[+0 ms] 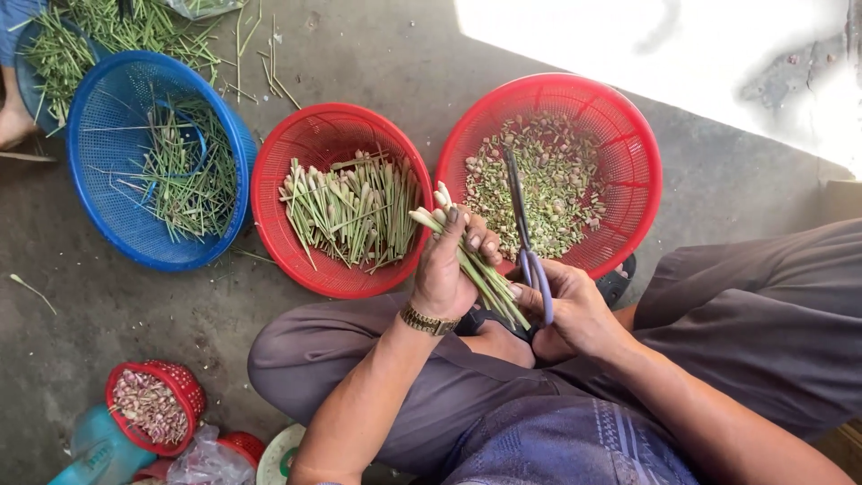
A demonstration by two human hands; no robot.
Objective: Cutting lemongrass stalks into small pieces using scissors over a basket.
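Note:
My left hand [449,265] grips a small bunch of pale green stalks [474,265], their white ends pointing up and left, just below the gap between two red baskets. A gold watch [427,321] sits on that wrist. My right hand [575,310] holds blue-handled scissors [525,229]; the blades are closed and point up over the right red basket [642,180], which is full of small chopped pieces. The middle red basket [269,193] holds several trimmed stalks lying side by side.
A blue basket [99,193] at left holds thin green leaf trimmings, and more lie scattered on the concrete behind it. A small red basket [184,386] with purplish bulbs, a plastic bag [208,460] and a teal bottle [94,449] sit at bottom left. Another person's foot [13,121] shows at the left edge.

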